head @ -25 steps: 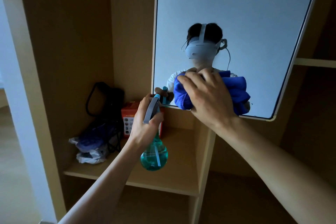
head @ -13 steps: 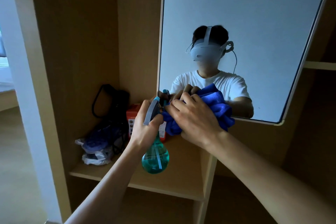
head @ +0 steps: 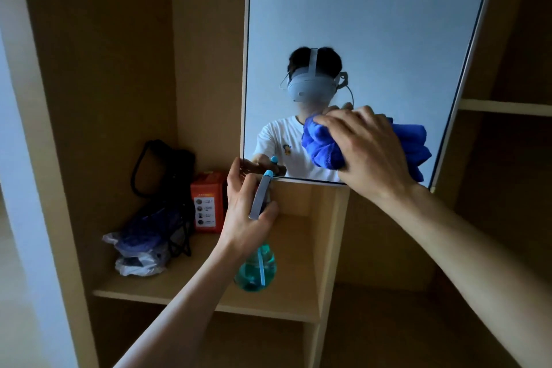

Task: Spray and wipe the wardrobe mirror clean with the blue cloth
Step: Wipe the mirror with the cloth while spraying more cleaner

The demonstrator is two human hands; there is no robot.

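Here the right hand clutches blue cloth, seemingly against the mirror; left hand grips spray bottle.

Behind the fingers of the left hand and the right hand, the wrists and forearms are bare all the way back. The reflection beyond the fingertips shows a white short-sleeved T-shirt with a small blue-and-yellow chest print, and a pale grey moulded headset with a white top strap over the crown and a thin looping cable on the side nearer the right hand's fingers.
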